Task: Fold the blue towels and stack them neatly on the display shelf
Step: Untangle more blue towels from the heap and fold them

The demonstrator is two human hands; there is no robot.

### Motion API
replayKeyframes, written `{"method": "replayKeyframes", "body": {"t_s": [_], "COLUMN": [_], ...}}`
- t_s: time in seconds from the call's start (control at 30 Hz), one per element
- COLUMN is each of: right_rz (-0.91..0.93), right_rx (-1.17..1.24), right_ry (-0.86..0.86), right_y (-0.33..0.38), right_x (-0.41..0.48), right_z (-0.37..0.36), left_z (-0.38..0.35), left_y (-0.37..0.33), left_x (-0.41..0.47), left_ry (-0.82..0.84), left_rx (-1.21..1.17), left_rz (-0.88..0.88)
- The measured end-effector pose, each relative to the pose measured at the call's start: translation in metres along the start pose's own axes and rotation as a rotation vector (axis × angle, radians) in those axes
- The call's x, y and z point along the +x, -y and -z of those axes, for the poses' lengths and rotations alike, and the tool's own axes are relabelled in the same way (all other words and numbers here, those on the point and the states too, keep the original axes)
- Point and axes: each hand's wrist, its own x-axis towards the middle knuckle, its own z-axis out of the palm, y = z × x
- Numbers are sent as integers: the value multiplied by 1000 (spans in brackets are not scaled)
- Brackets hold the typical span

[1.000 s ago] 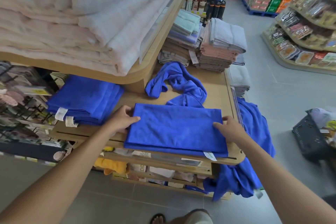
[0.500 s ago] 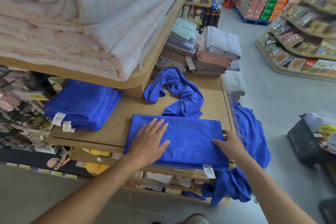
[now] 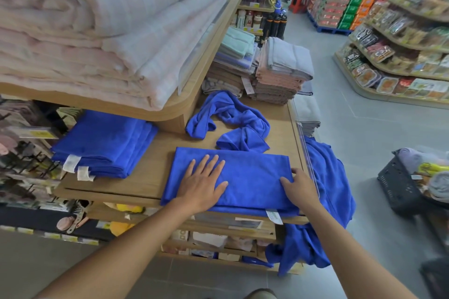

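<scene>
While flat left hand (image 3: 201,189) presses one folded towel (image 3: 252,177) | right hand (image 3: 300,187) grips its edge

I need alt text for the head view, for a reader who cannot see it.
A person's left hand lies flat on a folded blue towel on a display shelf, while the right hand grips its right edge. A stack of folded blue towels lies to the left, a crumpled blue towel behind.
</scene>
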Motion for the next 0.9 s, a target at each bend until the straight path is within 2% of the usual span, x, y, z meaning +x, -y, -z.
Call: {"method": "replayKeyframes", "body": {"t_s": [0.07,0.13,0.2,0.37,0.47,0.53,0.6,0.67,0.77,0.9], "right_rz": [-91,-226,-272,-130,-43,10,53,106,196,302], "right_rx": [190,495,696,812,778,735,686,581,351,36], "right_ry": [57,151,216,175,168,170,205,240,265,349], "right_y": [-2,2,10,40,63,78,98,122,162,198], "right_x": [-6,-13,-21,-30,-39,-44,-49,-52,-52,-53], "right_z": [5,16,31,60,69,71,71,65,35,-31], "left_z": [-4,-4,-3,-9,-3,8,17,24,25,26], "left_y": [-5,-13,-23,-62,-76,-66,-42,-14,12,22], "left_x": [-7,-8,-5,3,7,5,0,-6,-9,-9], "left_ry": [-7,-11,-1,33,45,-31,-252,-414,-317,-299], "left_rx": [3,6,9,42,-9,-113,-328,-688,-1246,-1748], "left_rz": [3,8,1,-25,-53,-63,-19,110,343,429]}}
